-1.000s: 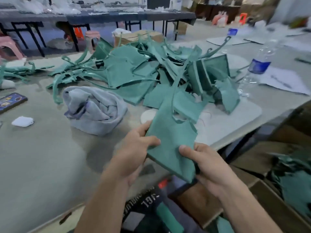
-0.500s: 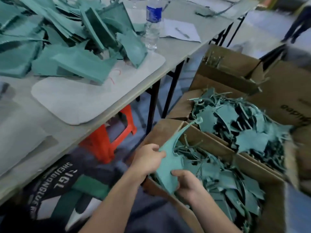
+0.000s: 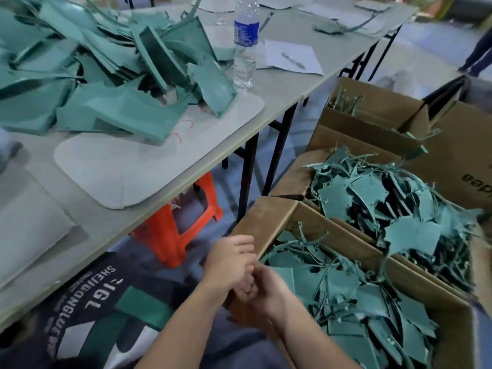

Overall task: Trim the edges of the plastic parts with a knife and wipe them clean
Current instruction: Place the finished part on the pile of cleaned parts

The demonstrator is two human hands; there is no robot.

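A heap of teal plastic parts (image 3: 119, 75) lies on the grey table (image 3: 282, 83) at upper left. On the floor to the right, a cardboard box (image 3: 269, 217) holds several teal plastic pieces (image 3: 346, 294). My left hand (image 3: 229, 262) and my right hand (image 3: 271, 294) meet at this box's near left corner, fingers loosely curled and touching each other. Neither hand holds a part. No knife or cloth is in view.
A second box (image 3: 292, 174) behind the first is full of teal offcuts (image 3: 399, 209), and a third box (image 3: 372, 113) stands further back. On the table are a white mat (image 3: 133, 166), a water bottle (image 3: 245, 43) and paper with a pen (image 3: 292, 58). An orange stool (image 3: 181, 235) sits under the table.
I turned from the table to the floor boxes with a teal part in both hands. The part has left my hands, which now meet empty at the near box's corner.
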